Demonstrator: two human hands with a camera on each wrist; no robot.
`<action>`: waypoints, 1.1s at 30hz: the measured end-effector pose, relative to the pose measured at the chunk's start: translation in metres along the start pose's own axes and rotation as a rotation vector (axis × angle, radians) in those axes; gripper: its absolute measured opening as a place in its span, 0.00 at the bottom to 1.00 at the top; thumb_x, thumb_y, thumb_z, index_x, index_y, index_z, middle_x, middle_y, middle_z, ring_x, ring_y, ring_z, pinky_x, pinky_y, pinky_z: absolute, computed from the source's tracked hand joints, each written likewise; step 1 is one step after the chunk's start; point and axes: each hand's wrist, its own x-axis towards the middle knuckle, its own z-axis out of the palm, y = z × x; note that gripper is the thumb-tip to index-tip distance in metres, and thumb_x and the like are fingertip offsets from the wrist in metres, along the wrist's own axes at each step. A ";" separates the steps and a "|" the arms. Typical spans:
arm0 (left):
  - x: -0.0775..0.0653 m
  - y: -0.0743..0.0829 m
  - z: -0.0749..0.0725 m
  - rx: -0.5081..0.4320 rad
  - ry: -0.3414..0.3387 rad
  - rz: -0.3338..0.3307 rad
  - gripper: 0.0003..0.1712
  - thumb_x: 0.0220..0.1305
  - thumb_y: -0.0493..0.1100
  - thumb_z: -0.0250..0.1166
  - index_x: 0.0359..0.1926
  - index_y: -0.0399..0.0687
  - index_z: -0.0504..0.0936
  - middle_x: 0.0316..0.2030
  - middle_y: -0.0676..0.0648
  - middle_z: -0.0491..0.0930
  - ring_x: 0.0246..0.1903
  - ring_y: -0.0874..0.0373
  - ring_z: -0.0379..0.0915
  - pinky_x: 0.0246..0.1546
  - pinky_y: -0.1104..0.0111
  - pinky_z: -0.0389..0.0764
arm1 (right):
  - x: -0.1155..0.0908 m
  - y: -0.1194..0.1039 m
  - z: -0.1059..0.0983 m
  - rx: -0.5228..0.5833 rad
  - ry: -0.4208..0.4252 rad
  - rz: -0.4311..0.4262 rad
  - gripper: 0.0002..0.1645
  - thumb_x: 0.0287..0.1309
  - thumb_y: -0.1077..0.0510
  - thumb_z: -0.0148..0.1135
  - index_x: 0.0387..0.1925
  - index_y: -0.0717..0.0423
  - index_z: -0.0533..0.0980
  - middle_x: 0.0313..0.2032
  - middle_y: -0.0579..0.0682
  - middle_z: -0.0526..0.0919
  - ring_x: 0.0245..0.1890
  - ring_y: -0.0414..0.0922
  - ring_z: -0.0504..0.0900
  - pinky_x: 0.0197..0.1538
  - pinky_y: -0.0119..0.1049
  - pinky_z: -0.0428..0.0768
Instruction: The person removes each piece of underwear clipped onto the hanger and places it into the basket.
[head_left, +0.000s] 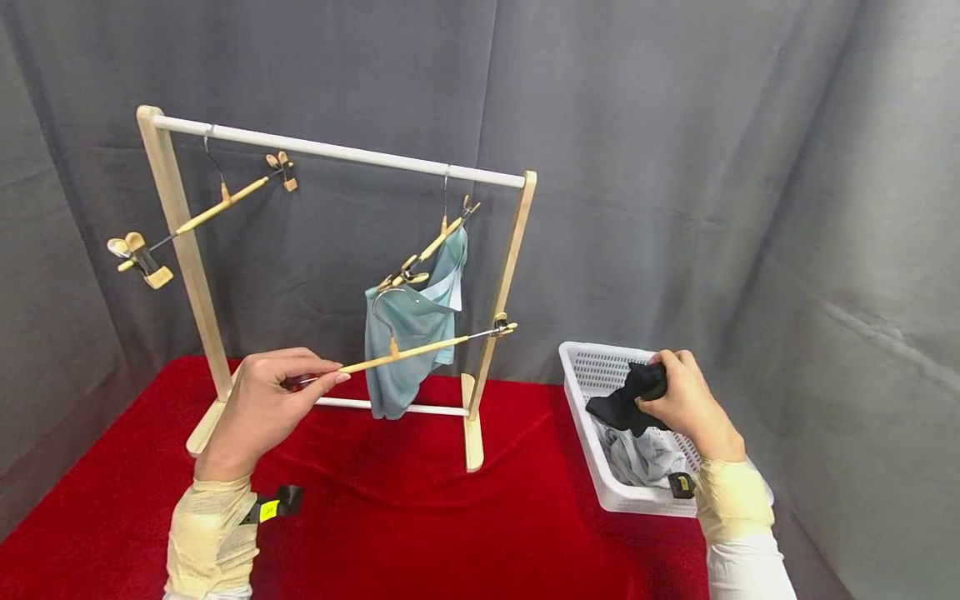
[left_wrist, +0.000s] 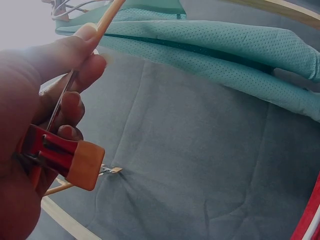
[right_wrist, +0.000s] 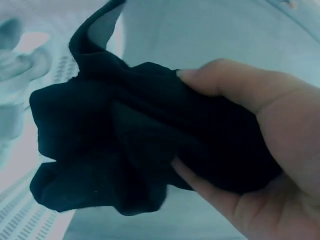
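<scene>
My left hand [head_left: 266, 408] pinches a wooden clip hanger [head_left: 420, 353] near one end, in front of the rack. The hanger's hook points up, and one of its clips [left_wrist: 86, 165] sits against the palm in the left wrist view. Over the white basket [head_left: 592, 467], my right hand [head_left: 686, 404] grips a bunched black cloth garment [head_left: 626, 402]. In the right wrist view the garment [right_wrist: 105, 130] hangs in folds between thumb and fingers. Below it a light grey garment [head_left: 637, 457] lies in the basket.
A wooden rack with a white rail [head_left: 337, 152] stands on the red cloth [head_left: 450, 517]. A bare clip hanger [head_left: 225, 202] hangs at its left. Toward the right hangs another hanger with a light blue garment [head_left: 405, 333], just behind the held hanger. A grey curtain [head_left: 675, 167] is behind.
</scene>
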 end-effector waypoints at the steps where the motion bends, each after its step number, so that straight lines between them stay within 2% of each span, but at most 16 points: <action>1: 0.000 0.000 0.000 -0.003 -0.002 -0.006 0.15 0.48 0.27 0.79 0.35 0.50 0.92 0.24 0.60 0.83 0.20 0.67 0.65 0.21 0.78 0.66 | 0.002 0.004 0.001 -0.017 -0.046 0.014 0.35 0.40 0.65 0.78 0.50 0.71 0.71 0.51 0.74 0.69 0.50 0.69 0.71 0.53 0.65 0.74; 6: 0.001 0.000 0.000 -0.024 -0.012 -0.027 0.15 0.48 0.27 0.79 0.36 0.49 0.92 0.26 0.56 0.85 0.21 0.65 0.68 0.22 0.78 0.69 | 0.010 0.023 0.008 -0.084 -0.211 0.089 0.43 0.46 0.61 0.78 0.59 0.75 0.67 0.58 0.80 0.62 0.57 0.74 0.62 0.57 0.69 0.69; 12: 0.001 -0.002 0.001 -0.018 -0.007 -0.012 0.15 0.47 0.27 0.79 0.35 0.49 0.92 0.26 0.58 0.84 0.20 0.66 0.67 0.22 0.78 0.68 | 0.019 0.045 0.021 -0.142 -0.308 0.202 0.56 0.52 0.61 0.75 0.70 0.79 0.51 0.64 0.85 0.49 0.63 0.80 0.49 0.63 0.73 0.61; 16: 0.001 -0.002 0.001 -0.015 -0.006 -0.006 0.15 0.48 0.27 0.79 0.35 0.49 0.92 0.25 0.59 0.84 0.20 0.66 0.66 0.22 0.78 0.67 | 0.021 0.055 0.027 -0.185 -0.388 0.251 0.62 0.51 0.55 0.76 0.70 0.81 0.46 0.64 0.87 0.48 0.64 0.84 0.50 0.64 0.74 0.60; 20: 0.001 -0.001 0.000 -0.028 -0.006 -0.016 0.15 0.48 0.27 0.79 0.36 0.49 0.92 0.26 0.58 0.85 0.21 0.66 0.68 0.22 0.78 0.69 | 0.021 0.059 0.032 -0.211 -0.482 0.307 0.61 0.52 0.49 0.75 0.69 0.80 0.49 0.64 0.86 0.52 0.64 0.83 0.55 0.64 0.74 0.61; 25: 0.000 0.000 -0.002 -0.033 -0.005 -0.022 0.15 0.49 0.27 0.79 0.37 0.48 0.92 0.27 0.56 0.86 0.22 0.65 0.69 0.23 0.79 0.70 | 0.021 0.060 0.036 -0.200 -0.502 0.335 0.58 0.55 0.50 0.72 0.69 0.79 0.49 0.66 0.86 0.52 0.66 0.81 0.55 0.67 0.72 0.60; 33: -0.001 -0.001 -0.004 -0.035 0.028 0.004 0.15 0.48 0.27 0.79 0.35 0.48 0.93 0.26 0.58 0.85 0.21 0.67 0.67 0.22 0.78 0.68 | 0.021 0.057 0.038 -0.202 -0.520 0.310 0.57 0.58 0.49 0.69 0.70 0.80 0.48 0.67 0.86 0.51 0.67 0.81 0.55 0.67 0.72 0.60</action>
